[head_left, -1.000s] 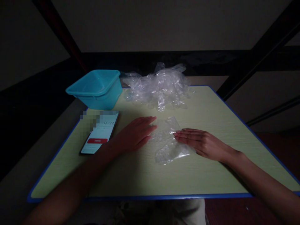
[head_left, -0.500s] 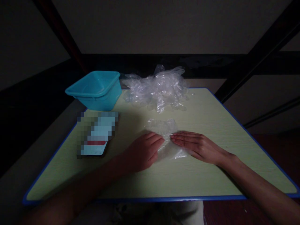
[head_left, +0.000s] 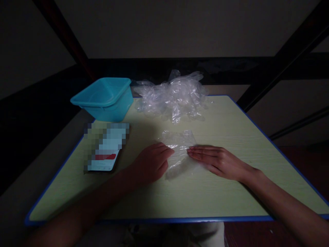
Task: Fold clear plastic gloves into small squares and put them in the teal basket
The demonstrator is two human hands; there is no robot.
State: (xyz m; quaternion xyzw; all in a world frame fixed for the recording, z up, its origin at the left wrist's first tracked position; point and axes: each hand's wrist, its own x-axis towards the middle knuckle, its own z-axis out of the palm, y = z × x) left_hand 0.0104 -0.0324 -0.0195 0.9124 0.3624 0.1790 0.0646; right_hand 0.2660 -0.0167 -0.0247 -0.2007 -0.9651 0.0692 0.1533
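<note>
A thin clear plastic sheet or glove (head_left: 178, 139) lies flattened on the table in front of me; its exact shape is hard to make out. My left hand (head_left: 154, 162) is on its left edge, fingers curled together and closed on the plastic. On the right edge rests my right hand (head_left: 212, 159), palm down, its fingers stretched out side by side with the tips touching the plastic. Behind it, a heap of crumpled clear plastic gloves (head_left: 177, 96) sits at the table's far edge.
A blue plastic basin (head_left: 113, 108) stands at the table's far left corner. Nearer, a phone (head_left: 108, 147) with a lit, partly blurred screen lies left of my left hand. The pale table (head_left: 218, 202) has a blue rim.
My left hand has shifted slightly left, towards the plastic's edge. The plastic's near part has moved and its right lower corner no longer spreads out. My right hand has barely moved.
</note>
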